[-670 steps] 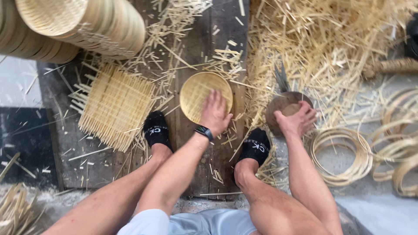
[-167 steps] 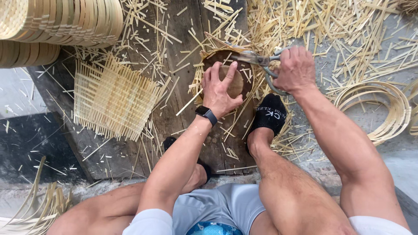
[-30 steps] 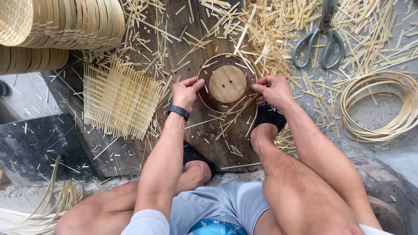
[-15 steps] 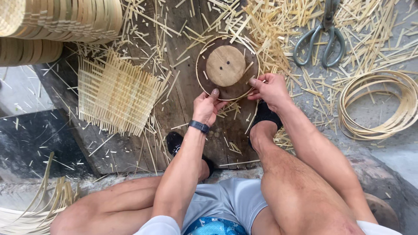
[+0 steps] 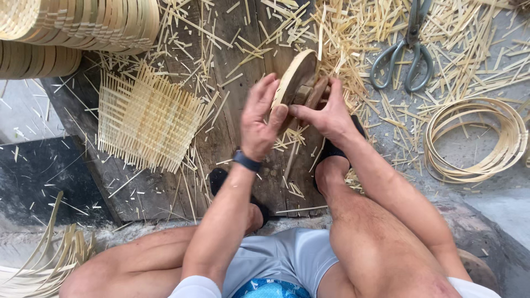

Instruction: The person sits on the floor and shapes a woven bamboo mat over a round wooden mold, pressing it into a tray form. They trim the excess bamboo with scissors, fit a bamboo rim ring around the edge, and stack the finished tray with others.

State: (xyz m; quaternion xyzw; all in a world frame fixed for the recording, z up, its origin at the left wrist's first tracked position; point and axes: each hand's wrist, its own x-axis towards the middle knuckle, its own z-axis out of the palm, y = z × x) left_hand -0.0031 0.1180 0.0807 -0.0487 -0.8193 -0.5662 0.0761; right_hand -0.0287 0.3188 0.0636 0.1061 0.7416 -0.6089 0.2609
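Observation:
A round woven bamboo tray [image 5: 291,77] with a wooden mould block [image 5: 310,92] inside it is tipped up on edge above the dark wooden board [image 5: 234,66]. My left hand [image 5: 259,121] presses its fingers against the tray's near rim from the left. My right hand [image 5: 327,113] grips the tray and the wooden block from the right. A black band sits on my left wrist. Both my feet in black socks rest on the board below the hands.
A square woven bamboo mat [image 5: 146,118] lies left on the board. Stacks of finished trays [image 5: 83,22] fill the top left. Large scissors [image 5: 406,52] lie at the top right among bamboo offcuts. Coiled bamboo hoops [image 5: 475,138] lie at the right.
The tray and block lay flat on the board half a second ago; both hands have now lifted and tilted them up on edge.

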